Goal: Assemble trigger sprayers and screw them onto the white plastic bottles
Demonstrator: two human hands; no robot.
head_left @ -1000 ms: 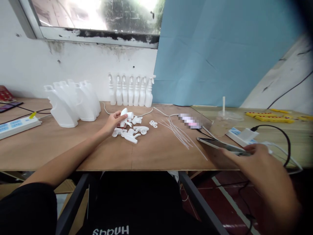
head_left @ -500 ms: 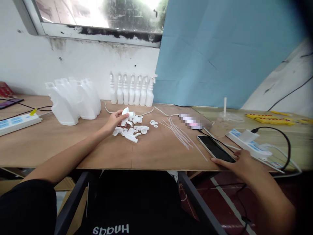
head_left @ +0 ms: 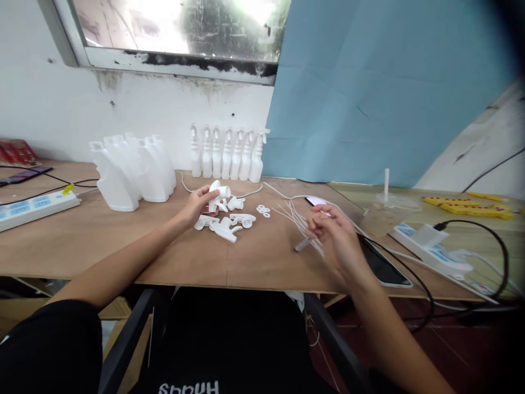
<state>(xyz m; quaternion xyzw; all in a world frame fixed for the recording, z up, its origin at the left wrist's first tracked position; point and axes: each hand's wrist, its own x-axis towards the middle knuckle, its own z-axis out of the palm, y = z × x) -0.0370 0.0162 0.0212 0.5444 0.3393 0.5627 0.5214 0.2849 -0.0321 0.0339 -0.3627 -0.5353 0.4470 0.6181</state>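
Observation:
My left hand (head_left: 197,207) is closed on a white trigger spray head (head_left: 219,192), raised just over the table. More white spray heads (head_left: 225,230) lie loose below and beside it. Several small white washers (head_left: 263,210) rest to their right. My right hand (head_left: 335,235) is above the table, fingers curled round a short pale stick with a dark tip (head_left: 302,244); its kind is unclear. Thin white tubes (head_left: 293,214) lie behind and under that hand, which partly covers them. Beside my right wrist lies a dark-screened phone (head_left: 383,262).
White bottles (head_left: 118,178) without heads stand at the left; several bottles with spray heads (head_left: 226,158) line the wall. Power strips (head_left: 39,207) lie at both sides, with cables crossing the right. A plastic cup with a straw (head_left: 383,213) and yellow packets (head_left: 471,208) are farther right.
My right hand has left the phone and moved left and up over the tubes, now with the pale stick in it. My left hand still holds the spray head. The view has shifted slightly.

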